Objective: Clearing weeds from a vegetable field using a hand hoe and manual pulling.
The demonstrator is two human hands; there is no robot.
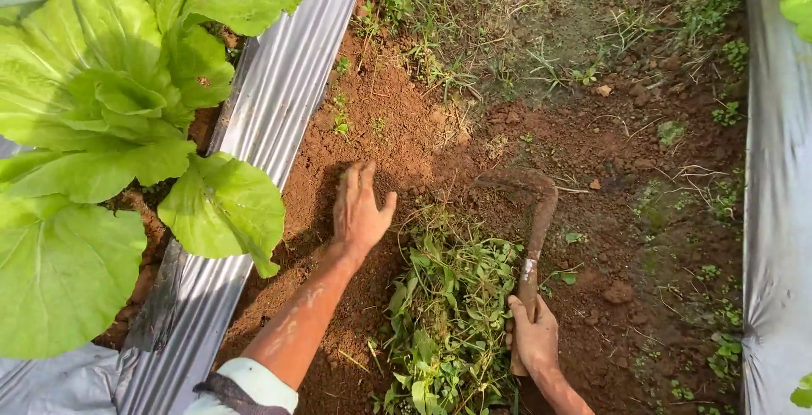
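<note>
1. A heap of pulled weeds [444,313] is seen lying between the two hands, its long axis running from the body outward; green, leafy, tangled with thin pale stems.
2. The heap lies just inside the right hand [534,337], touching it, and a little apart from the left hand [359,210]; the right hand is the nearer.
3. The right hand is closed around the wooden handle of a curved hoe [534,220]. The rusty, soil-caked blade is hooked over to the left beyond the heap, its tip resting on the ground past the far end of the weeds.
4. The left hand is laid flat, fingers spread and loose, palm down on bare soil [406,127] ahead of and left of the heap; nothing is gripped in it.
5. The soil is reddish-brown, crumbly and clodded around both hands; sparse grass and small seedlings are noted farther out and to the right of the right hand.
6. Left of the left arm, a ribbed silver plastic sheet [271,102] is stretched along a raised bed, with broad smooth light-green leafy plants [110,102] above it. A second sheet [774,195] borders the far right.
</note>
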